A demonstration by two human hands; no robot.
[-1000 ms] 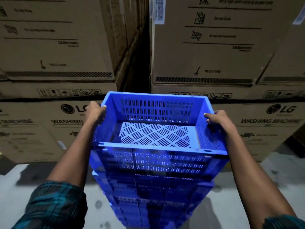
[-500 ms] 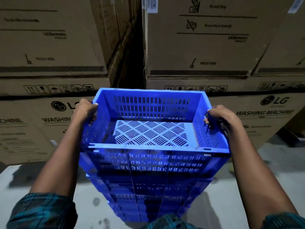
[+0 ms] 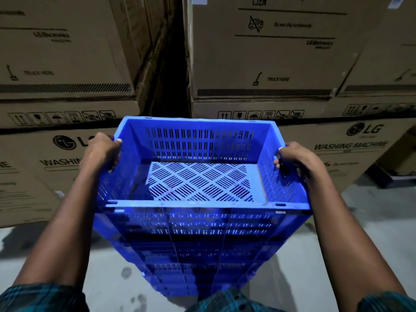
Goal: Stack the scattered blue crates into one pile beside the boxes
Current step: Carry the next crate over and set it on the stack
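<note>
A blue slotted crate [image 3: 200,183] sits at the top of a pile of blue crates [image 3: 198,262] that stands on the floor in front of me. My left hand [image 3: 102,149] grips the top crate's left rim, with the thumb over the edge. On the opposite side, my right hand [image 3: 292,157] holds the right rim with its fingers curled into the side wall. The top crate is empty. Whether it rests fully on the crate below I cannot tell. The lower crates are mostly hidden under it.
Large cardboard washing-machine boxes [image 3: 270,64] are stacked like a wall just behind the pile, with a dark gap [image 3: 171,64] between two columns. Grey concrete floor [image 3: 304,278] lies on both sides. A dark pallet edge [image 3: 391,176] shows at the right.
Both hands have kept hold of the top crate. The crate and pile now appear closer and lower in my view, and the boxes have shifted upward.
</note>
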